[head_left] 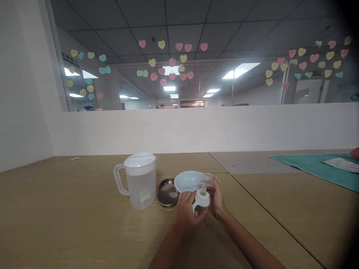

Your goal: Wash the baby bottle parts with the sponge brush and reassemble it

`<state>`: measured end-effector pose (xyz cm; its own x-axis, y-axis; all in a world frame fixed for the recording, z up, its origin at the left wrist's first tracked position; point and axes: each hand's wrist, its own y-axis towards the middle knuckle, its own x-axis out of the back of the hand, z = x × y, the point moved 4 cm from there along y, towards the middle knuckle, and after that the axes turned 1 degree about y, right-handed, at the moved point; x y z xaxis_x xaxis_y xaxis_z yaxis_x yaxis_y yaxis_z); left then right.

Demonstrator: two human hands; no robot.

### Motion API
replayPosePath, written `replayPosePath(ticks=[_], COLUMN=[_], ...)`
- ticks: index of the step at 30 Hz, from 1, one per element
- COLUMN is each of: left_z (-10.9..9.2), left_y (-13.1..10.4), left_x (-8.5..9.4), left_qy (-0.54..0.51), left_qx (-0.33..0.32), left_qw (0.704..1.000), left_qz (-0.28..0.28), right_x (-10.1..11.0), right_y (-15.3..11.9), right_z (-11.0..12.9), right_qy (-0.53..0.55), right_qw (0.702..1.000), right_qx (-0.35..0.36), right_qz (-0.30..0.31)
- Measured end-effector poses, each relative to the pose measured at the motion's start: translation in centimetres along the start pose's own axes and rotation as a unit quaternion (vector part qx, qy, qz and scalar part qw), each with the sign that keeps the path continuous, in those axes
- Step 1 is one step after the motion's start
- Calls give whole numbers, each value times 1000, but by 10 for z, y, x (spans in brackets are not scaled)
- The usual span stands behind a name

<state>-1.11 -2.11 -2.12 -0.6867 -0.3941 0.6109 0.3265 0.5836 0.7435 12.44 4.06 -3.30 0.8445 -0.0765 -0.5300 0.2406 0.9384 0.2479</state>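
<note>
In front of me a baby bottle (pixel 202 198) with a white collar, white handles and a clear teat leans to the right. My left hand (pixel 185 210) is wrapped round its body and handle. Close against the teat, my right hand (pixel 218 198) has its fingers closed round a small clear cup-like piece (pixel 208 179), perhaps the bottle's cap. Something reddish and a bit of yellow show by the right fingers, too small to name. Just behind both hands lies a pale blue bowl (pixel 186 180), partly covered by them. To its left a round metal dish (pixel 167 192) touches or nearly touches the bowl.
A clear plastic jug (pixel 141 183) with a lid and handle, holding liquid, stands left of the dish. On the far right, a teal cloth (pixel 305 166) bears a white paper (pixel 340 164), with part of another person's hand (pixel 355 153) at the edge. A white wall (pixel 179 129) closes the table's back.
</note>
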Motion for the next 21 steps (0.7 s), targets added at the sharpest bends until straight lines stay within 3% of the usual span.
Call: replayPosePath(ticks=[7, 12, 17, 21], left_z=[0, 3, 6, 5], left_y=[0, -3, -5, -4], left_x=[1, 0, 0, 1], left_qy=[2, 13, 11, 9], left_qx=[-4, -11, -2, 1], left_qw=[1000, 1000, 1000, 1000], left_qz=[-5, -10, -7, -1], right_x=[-2, 5, 25, 24], right_y=[-1, 6, 18, 19], right_z=[0, 10, 30, 30], right_qy=[4, 65, 14, -66], right_qw=[1000, 997, 996, 987], right_qx=[-8, -40, 70, 131], right_qz=[1, 14, -51, -62])
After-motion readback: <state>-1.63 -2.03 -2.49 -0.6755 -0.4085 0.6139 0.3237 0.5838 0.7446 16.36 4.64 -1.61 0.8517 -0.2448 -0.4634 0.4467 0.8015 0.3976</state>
